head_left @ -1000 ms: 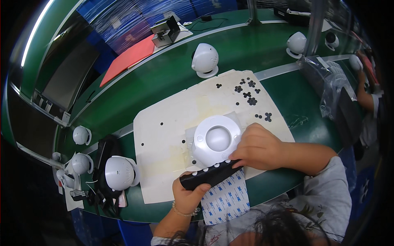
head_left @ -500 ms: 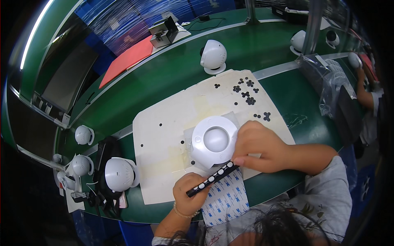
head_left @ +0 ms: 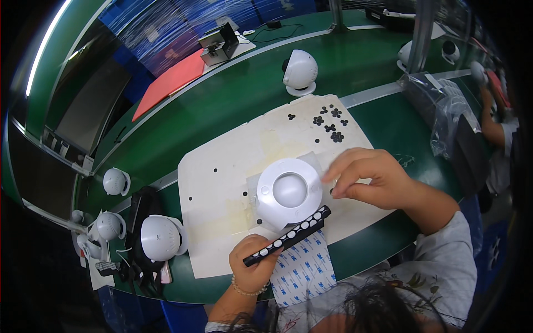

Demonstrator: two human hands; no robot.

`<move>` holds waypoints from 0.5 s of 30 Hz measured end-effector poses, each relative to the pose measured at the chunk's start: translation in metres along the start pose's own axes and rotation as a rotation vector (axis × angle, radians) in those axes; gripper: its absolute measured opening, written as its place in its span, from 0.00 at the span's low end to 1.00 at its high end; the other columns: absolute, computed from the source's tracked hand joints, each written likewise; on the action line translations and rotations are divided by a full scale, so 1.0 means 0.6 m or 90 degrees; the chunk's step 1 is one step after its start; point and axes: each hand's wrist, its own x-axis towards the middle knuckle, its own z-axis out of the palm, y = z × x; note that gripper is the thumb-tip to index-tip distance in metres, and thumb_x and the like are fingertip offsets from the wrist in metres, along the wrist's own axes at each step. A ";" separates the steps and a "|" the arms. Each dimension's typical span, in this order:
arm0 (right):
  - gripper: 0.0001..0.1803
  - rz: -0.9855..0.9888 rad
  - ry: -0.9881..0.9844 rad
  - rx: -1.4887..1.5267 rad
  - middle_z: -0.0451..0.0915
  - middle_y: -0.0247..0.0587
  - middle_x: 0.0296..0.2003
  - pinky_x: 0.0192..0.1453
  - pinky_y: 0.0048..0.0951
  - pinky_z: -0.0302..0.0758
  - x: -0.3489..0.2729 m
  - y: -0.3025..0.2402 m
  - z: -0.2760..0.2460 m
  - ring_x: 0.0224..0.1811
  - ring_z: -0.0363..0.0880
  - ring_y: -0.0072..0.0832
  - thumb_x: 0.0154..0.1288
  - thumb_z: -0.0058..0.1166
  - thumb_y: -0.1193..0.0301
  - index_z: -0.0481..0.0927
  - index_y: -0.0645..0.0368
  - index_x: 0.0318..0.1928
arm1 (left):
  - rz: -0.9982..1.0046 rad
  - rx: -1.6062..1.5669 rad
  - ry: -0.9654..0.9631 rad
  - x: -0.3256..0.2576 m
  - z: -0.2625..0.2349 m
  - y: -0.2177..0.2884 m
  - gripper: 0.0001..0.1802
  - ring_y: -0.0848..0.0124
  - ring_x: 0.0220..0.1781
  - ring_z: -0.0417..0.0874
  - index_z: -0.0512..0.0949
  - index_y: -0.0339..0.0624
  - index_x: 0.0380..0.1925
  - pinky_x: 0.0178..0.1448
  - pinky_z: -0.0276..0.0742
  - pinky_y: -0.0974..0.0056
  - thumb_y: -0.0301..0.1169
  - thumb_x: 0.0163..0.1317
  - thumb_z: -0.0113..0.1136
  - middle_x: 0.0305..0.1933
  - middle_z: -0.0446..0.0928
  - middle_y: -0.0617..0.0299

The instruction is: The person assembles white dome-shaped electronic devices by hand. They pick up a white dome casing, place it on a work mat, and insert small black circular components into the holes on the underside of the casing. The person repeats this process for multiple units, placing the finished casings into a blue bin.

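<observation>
My left hand (head_left: 255,261) grips one end of a long black strip (head_left: 302,229) dotted with white round spots, held slantwise. At its upper end it lies just in front of a white round base (head_left: 268,201) with a domed middle, which rests on a pale sheet. To the right of this base my right hand (head_left: 373,178) is raised, thumb and forefinger together on a small black round pad (head_left: 332,191). Below the strip, a sheet of blue-printed backing paper (head_left: 302,272) hangs over the table edge.
Loose black round pads (head_left: 336,136) lie on the cream board (head_left: 222,222), mostly at its far right. White dome cameras stand behind (head_left: 300,71) and left (head_left: 158,237). Plastic bags (head_left: 449,119) and another person's arm (head_left: 491,119) are at right.
My right hand has come off the strip and moved right with a small black pad. More of the strip's upper end shows. The dome camera behind the board has shifted right.
</observation>
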 end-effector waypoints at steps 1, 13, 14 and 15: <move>0.16 -0.050 0.005 -0.025 0.76 0.41 0.43 0.48 0.29 0.71 0.003 0.005 -0.003 0.46 0.74 0.33 0.49 0.58 0.76 0.76 0.59 0.42 | -0.001 -0.010 0.002 0.002 0.001 0.001 0.10 0.68 0.21 0.74 0.75 0.33 0.26 0.27 0.69 0.68 0.15 0.40 0.62 0.20 0.74 0.56; 0.61 0.295 0.574 -0.351 0.44 0.53 0.63 0.63 0.43 0.57 0.220 0.347 -0.067 0.64 0.49 0.48 0.33 0.69 0.53 0.43 0.55 0.64 | 0.047 0.013 -0.038 0.010 0.006 0.003 0.12 0.65 0.22 0.75 0.77 0.33 0.28 0.27 0.69 0.67 0.15 0.38 0.62 0.21 0.74 0.55; 0.61 0.318 0.613 -0.346 0.46 0.53 0.62 0.63 0.43 0.57 0.233 0.357 -0.074 0.64 0.50 0.49 0.32 0.70 0.54 0.43 0.55 0.64 | 0.049 0.016 -0.060 0.013 0.006 0.006 0.12 0.65 0.23 0.76 0.77 0.33 0.28 0.27 0.69 0.67 0.16 0.38 0.62 0.22 0.75 0.54; 0.62 0.344 0.612 -0.319 0.47 0.54 0.62 0.63 0.43 0.57 0.236 0.364 -0.091 0.63 0.51 0.49 0.32 0.70 0.56 0.42 0.55 0.64 | 0.053 0.018 -0.084 0.018 0.007 0.009 0.12 0.65 0.23 0.76 0.77 0.33 0.28 0.27 0.70 0.67 0.16 0.38 0.62 0.22 0.75 0.54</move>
